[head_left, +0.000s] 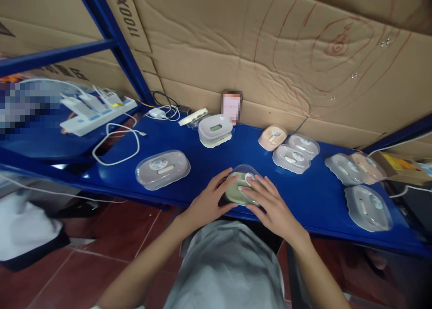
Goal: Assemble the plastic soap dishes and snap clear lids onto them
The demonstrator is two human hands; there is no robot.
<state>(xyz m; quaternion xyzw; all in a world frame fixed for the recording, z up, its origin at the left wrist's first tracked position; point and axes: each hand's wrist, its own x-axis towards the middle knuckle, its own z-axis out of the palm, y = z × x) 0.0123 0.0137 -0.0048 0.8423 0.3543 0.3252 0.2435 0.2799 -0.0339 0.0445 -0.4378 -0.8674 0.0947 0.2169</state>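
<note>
A green oval box [236,193] under a clear plastic cover with a round white label sits at the front edge of the blue table. My left hand [213,195] grips its left side, thumb low and fingers over the far-left edge. Across the right part of the cover lies my right hand [270,204], its fingers bent over the top and its thumb at the near edge. To the left rests a grey box [163,169] of the same kind. Behind is a stack with a pale grey oval shell [215,128] on top.
Several similar covered boxes stand on the right: a peach one [272,138], a grey pair [292,158] and a grey one [368,208] near the corner. White cables and a power strip [97,117] lie at the left. A cardboard wall [209,43] backs the blue table [243,142].
</note>
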